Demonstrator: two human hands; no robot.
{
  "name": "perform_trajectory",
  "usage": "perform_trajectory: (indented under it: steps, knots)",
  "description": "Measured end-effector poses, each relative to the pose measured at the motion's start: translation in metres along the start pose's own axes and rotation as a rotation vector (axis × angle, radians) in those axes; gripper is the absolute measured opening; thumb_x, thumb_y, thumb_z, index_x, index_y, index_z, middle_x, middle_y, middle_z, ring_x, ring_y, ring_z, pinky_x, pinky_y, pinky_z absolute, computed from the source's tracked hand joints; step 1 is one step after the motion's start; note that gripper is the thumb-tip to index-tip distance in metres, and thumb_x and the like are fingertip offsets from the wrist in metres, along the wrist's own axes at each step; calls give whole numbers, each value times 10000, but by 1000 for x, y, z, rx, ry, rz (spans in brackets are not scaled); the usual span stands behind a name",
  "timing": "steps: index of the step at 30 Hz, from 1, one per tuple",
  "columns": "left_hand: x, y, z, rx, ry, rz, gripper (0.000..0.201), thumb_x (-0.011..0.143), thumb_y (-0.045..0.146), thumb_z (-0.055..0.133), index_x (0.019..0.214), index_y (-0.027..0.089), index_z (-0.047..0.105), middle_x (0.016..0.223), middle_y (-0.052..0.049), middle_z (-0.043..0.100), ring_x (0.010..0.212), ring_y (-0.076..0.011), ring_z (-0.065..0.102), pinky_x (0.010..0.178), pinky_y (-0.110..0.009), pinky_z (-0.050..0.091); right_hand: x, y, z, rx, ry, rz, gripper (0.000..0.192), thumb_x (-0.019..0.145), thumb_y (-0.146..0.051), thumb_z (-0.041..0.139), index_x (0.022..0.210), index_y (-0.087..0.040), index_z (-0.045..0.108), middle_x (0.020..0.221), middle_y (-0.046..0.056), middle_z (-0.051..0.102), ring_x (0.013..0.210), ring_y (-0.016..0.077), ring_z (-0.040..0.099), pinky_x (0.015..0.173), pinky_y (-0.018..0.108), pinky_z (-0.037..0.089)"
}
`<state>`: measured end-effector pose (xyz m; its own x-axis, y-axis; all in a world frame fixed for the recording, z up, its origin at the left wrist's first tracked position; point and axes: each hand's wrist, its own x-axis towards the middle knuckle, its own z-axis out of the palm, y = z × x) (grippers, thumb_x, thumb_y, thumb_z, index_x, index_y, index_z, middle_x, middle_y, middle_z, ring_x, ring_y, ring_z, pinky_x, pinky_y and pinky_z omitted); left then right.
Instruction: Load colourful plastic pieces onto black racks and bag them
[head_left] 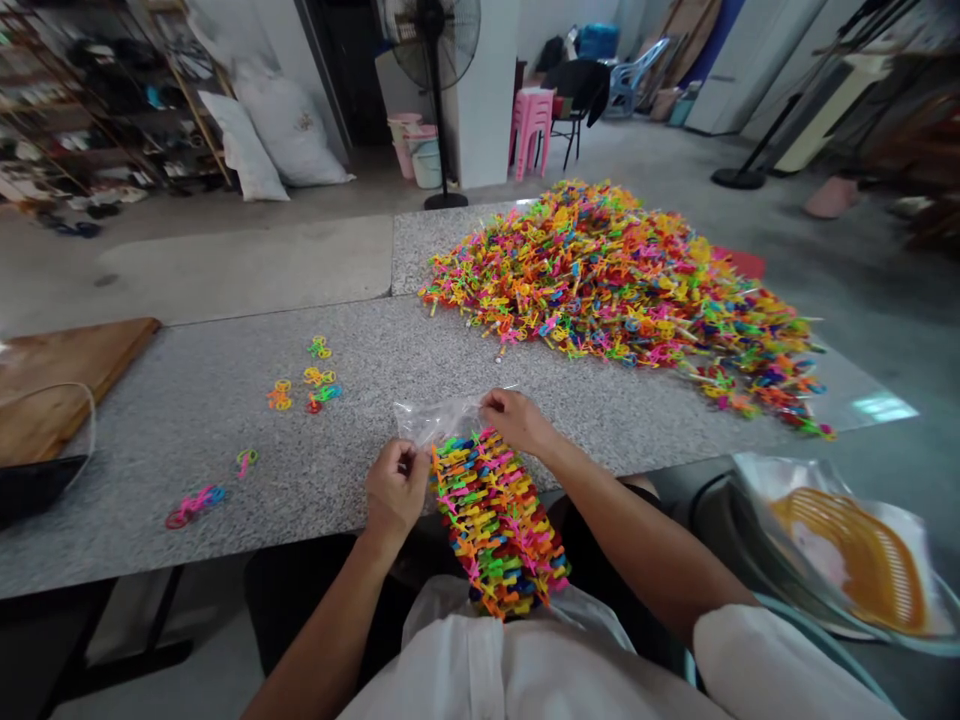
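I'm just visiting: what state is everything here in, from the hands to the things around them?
Left hand: fingers pinching the plastic
Right hand: fingers pinching the plastic
Clear plastic bag: held up at its top; sealed or not, can't tell
Bundled pieces: packed in rows
Big heap: loose, piled up
Few pieces: scattered
Pink stools: stacked
Fan: upright; spinning or not, unclear

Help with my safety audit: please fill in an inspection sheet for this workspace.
Surface: speckled grey tabletop with things lying on it.
Job's things: clear bag; rows of colourful plastic pieces below its pinched edge.
Clutter: large multicoloured pile, far right; loose pieces and wooden board, left.
Hands: left hand and right hand, bare, each pinching the clear bag.
Cables: thin pale cord by the wooden board.
Surroundings: standing fan, pink stools and white sacks beyond the tabletop.
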<state>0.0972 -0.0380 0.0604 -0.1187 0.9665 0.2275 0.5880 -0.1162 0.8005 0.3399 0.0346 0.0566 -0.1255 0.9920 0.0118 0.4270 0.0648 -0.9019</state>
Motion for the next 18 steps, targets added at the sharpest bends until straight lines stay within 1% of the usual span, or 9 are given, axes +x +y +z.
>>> perform_trajectory:
  steps: [3, 5, 7, 9, 12, 14, 16, 17, 18]
  knots:
    - [-7, -3, -3, 15, -44, 100, 260, 925, 452, 611, 773, 246, 565, 721, 1, 616, 626, -152, 543, 675, -290, 474, -17, 9, -12, -7, 94, -56, 160, 938, -343, 596, 874, -242, 701, 828, 8, 723, 784, 193, 621, 767, 307, 482]
    - [-13, -4, -5, 15, -107, 166, 232, 922, 411, 614, 761, 247, 576, 780, -29, 675, 666, -165, 583, 713, -301, 509, -35, 20, -21, -40, 141, -108, 169, 965, -375, 604, 945, -252, 718, 935, 46, 752, 889, 231, 649, 861, 351, 505]
    - [-20, -4, -6, 14, -157, 225, 219, 925, 384, 629, 755, 250, 599, 832, -54, 723, 710, -182, 625, 756, -318, 541, -58, 35, -27, -81, 178, -137, 173, 985, -396, 614, 967, -262, 722, 1003, 82, 761, 966, 269, 663, 936, 401, 512]
    - [-27, -4, -6, 15, -182, 262, 206, 935, 373, 652, 769, 254, 631, 854, -66, 748, 756, -200, 663, 786, -335, 564, -80, 50, -28, -98, 204, -138, 186, 1002, -425, 618, 957, -274, 717, 1005, 102, 757, 981, 293, 670, 958, 437, 520]
    - [-38, -5, -7, 15, -208, 284, 188, 956, 353, 667, 793, 259, 667, 847, -69, 761, 809, -221, 705, 801, -347, 585, -110, 67, -24, -79, 217, -121, 202, 1020, -453, 621, 946, -287, 710, 971, 111, 746, 950, 306, 674, 931, 461, 536]
    - [-47, -5, -9, 11, -262, 309, 185, 957, 349, 674, 791, 269, 688, 838, -69, 774, 819, -234, 726, 812, -361, 596, -126, 69, -21, -65, 241, -97, 206, 1029, -456, 620, 956, -288, 714, 960, 114, 742, 938, 308, 675, 917, 464, 541]
    - [-57, -7, -13, 6, -322, 352, 171, 941, 368, 693, 791, 288, 717, 830, -63, 789, 815, -251, 744, 814, -378, 609, -140, 62, -17, -65, 277, -66, 217, 1037, -467, 619, 966, -291, 723, 958, 111, 743, 932, 301, 680, 919, 457, 547]
    - [-61, -8, -15, -2, -333, 373, 154, 927, 381, 705, 799, 302, 734, 828, -58, 795, 807, -260, 750, 801, -383, 613, -146, 57, -15, -69, 289, -55, 225, 1041, -477, 617, 973, -293, 727, 966, 107, 748, 932, 294, 683, 924, 448, 551]
    - [-64, -10, -16, -15, -315, 390, 122, 909, 393, 721, 817, 318, 748, 819, -45, 795, 781, -261, 746, 771, -381, 614, -151, 52, -13, -79, 283, -53, 233, 1045, -485, 610, 983, -295, 728, 969, 100, 752, 928, 285, 688, 922, 436, 557]
